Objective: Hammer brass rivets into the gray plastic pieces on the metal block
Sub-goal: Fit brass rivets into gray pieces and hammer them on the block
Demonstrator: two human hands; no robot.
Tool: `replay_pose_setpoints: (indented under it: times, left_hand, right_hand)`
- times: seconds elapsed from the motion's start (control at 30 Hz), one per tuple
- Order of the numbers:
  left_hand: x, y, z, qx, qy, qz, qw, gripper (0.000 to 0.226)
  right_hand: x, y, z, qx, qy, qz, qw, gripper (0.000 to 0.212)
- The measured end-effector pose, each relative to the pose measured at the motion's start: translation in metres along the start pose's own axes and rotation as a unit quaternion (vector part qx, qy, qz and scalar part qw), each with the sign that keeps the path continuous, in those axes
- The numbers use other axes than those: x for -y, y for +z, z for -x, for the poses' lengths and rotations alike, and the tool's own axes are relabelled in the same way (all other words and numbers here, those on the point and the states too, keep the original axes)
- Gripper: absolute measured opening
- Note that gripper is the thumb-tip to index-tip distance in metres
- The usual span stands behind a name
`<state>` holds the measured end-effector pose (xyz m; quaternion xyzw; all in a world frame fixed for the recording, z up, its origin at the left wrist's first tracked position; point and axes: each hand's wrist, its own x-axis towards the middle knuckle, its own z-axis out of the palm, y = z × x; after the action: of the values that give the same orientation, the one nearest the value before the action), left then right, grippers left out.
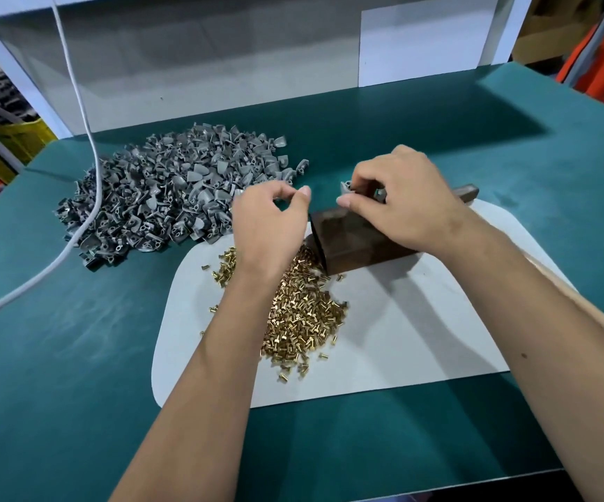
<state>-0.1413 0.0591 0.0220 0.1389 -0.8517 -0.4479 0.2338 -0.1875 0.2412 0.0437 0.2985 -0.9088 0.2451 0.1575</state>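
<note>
Green bench mat (pixel 76 356) carries one white sheet (pixel 420 338). Metal block (pixel 351 244) sits on the sheet. Loose brass rivets (pixel 300 317) heaped just in front of block, too many to count; gray plastic pieces (pixel 170 197) piled left of block. Right hand (pixel 405 204) over block, pinching one gray piece (pixel 346 186). Left hand (pixel 275 222) left of block, fingertips pinched together; contents cannot be told. No legible writing.
</note>
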Motion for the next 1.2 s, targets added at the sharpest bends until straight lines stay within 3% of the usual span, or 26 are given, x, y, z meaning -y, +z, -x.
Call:
replay_pose_setpoints:
  times: [0.07,0.17,0.23,0.37,0.47,0.57,0.63,0.7,0.77,0.93,1.2]
  left_hand:
    - [0.008,-0.008,-0.005,-0.063,0.007,-0.132,0.989,0.02]
    - [0.022,-0.021,-0.011,-0.099,-0.055,-0.256,0.96,0.015]
    - [0.029,-0.028,-0.012,-0.093,-0.087,-0.27,0.954,0.03]
    - [0.037,-0.034,-0.018,-0.086,-0.069,-0.248,0.962,0.04]
    - [0.041,-0.038,-0.02,-0.098,-0.062,-0.23,0.966,0.044]
    - [0.041,-0.044,-0.022,-0.106,-0.082,-0.207,0.969,0.04]
    - [0.042,-0.049,-0.025,-0.111,-0.093,-0.195,0.97,0.035]
    - [0.044,-0.055,-0.027,-0.109,-0.101,-0.174,0.973,0.035]
    - [0.047,-0.061,-0.028,-0.086,-0.104,-0.161,0.978,0.034]
    - [0.048,-0.069,-0.028,-0.038,-0.107,-0.154,0.982,0.036]
    - [0.044,-0.068,-0.024,-0.095,-0.123,-0.189,0.97,0.027]
  right_hand:
    - [-0.006,-0.003,-0.009,-0.001,0.038,0.015,0.999,0.031]
    - [-0.013,-0.007,-0.024,0.008,0.127,0.046,0.991,0.041]
    - [-0.019,-0.009,-0.035,0.022,0.192,0.071,0.979,0.04]
    - [-0.015,-0.016,-0.05,0.043,0.283,0.13,0.949,0.046]
    - [0.01,-0.015,-0.053,0.05,0.205,0.099,0.973,0.029]
    - [0.051,-0.004,-0.043,0.137,0.041,0.049,0.988,0.019]
    - [0.078,0.007,-0.036,0.23,-0.071,0.048,0.97,0.01]
    - [0.095,0.022,-0.03,0.303,-0.141,0.062,0.94,0.026]
    - [0.104,0.035,-0.028,0.33,-0.164,0.072,0.927,0.034]
    - [0.105,0.043,-0.028,0.354,-0.146,0.052,0.922,0.015]
    - [0.099,0.038,-0.026,0.35,-0.123,0.008,0.929,0.008]
